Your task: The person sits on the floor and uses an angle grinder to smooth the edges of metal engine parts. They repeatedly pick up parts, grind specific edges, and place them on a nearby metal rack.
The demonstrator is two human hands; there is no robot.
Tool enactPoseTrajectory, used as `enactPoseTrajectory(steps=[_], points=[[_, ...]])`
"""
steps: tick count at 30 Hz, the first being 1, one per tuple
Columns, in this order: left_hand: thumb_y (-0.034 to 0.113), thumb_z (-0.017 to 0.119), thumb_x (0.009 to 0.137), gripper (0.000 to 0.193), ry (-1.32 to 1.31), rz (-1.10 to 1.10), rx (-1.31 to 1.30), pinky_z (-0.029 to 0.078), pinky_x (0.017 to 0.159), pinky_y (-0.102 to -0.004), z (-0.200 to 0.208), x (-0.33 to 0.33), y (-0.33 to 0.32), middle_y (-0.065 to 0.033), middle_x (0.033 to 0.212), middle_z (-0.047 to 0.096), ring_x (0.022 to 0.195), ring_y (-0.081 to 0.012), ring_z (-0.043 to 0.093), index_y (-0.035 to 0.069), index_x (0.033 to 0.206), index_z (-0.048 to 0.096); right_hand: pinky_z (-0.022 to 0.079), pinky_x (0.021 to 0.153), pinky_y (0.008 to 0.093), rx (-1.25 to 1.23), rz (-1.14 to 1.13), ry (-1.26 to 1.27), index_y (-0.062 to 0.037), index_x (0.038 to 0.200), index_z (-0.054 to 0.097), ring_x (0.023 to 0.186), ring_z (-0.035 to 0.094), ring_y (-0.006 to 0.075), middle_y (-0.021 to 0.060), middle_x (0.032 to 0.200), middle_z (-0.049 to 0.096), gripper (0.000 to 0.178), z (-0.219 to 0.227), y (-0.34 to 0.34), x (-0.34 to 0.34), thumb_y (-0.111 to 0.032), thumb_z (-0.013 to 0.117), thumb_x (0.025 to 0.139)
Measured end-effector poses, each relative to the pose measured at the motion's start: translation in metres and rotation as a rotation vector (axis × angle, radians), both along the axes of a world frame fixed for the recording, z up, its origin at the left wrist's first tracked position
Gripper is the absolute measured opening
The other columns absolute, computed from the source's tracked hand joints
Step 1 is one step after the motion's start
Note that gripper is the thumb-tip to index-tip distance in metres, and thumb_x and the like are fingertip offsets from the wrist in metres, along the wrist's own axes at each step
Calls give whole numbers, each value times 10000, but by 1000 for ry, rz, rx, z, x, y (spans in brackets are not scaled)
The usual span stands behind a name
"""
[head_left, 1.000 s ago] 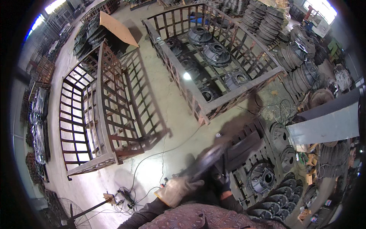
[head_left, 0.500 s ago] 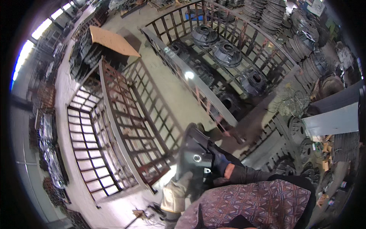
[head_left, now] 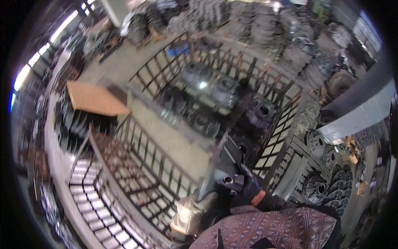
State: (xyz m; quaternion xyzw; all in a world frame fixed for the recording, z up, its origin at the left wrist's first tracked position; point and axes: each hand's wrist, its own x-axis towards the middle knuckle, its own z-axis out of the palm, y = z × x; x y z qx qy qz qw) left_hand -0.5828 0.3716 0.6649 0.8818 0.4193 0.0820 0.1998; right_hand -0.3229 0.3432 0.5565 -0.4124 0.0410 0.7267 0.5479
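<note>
**Black casting held in both hands, right at the crate's end**

So the person's got a black housing (head_left: 229,161) up in front of the chest, rim edge tilted to the left. The grip's closed on it from both sides: left hand (head_left: 187,215) in a pale glove on the lower rim, right hand (head_left: 250,187) in a dark glove around the right side. Its top end overlaps the near end of the big barred crate (head_left: 163,113), but from here I can't tell if it's actually past the rim.

Room inside that crate's kinda tight: several similar housings (head_left: 227,90) sit in there, with dark gaps between them. Then there's a strip of pale floor (head_left: 166,143) running between its long left edge and the second barred crate (head_left: 108,179). Off to the right, a slatted platform (head_left: 290,176) sits just beside the big crate. Edges are a bit blurry, fwiw.
</note>
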Motion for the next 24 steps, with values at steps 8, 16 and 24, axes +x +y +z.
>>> enactPoseTrajectory(steps=[8,16,24], points=[[436,627,1075,461,-147,-278,-1101,615,793,-404,-32,58,189,-128,1197,761,974,-272,757,166,1444,682,578,1117,475,74,-241,-642,26,1521,525,1306,667,340,203,1457,657,671,1,26,-3,-527,412,1159],[312,631,1029,387,109,-920,-651,578,796,-481,-16,109,278,-196,1059,739,955,-398,742,196,1392,697,570,1122,466,-77,-733,-457,-18,1528,530,1305,654,321,164,1502,623,582,-48,16,-47,-462,427,1167],[235,707,947,331,-121,-1045,-627,562,790,-500,4,157,309,-227,976,739,949,-449,707,69,1233,699,561,1129,471,-90,-850,-438,-30,1538,523,1320,640,322,154,1526,605,559,-62,24,-44,-437,441,1164]])
